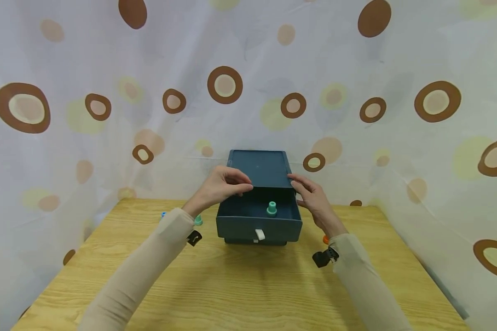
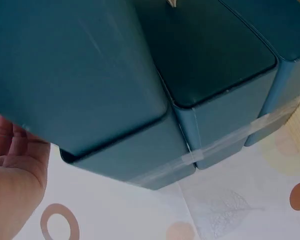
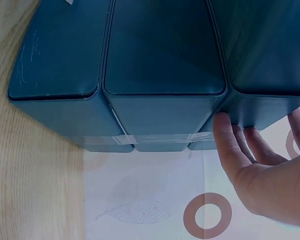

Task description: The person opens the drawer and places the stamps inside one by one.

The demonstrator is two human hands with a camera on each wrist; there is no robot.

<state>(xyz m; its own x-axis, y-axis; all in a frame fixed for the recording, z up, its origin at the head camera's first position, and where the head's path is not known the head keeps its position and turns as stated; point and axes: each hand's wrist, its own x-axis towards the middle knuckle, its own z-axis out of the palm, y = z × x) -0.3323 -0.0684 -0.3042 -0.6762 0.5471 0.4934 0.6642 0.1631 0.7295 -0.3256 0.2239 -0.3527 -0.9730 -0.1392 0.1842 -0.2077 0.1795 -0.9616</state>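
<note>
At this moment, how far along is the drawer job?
Done: the top drawer is pulled out and a teal peg stands inside. In hand: left hand and right hand rest on the box. Left: the drawer is open; small pieces lie on the table.
</note>
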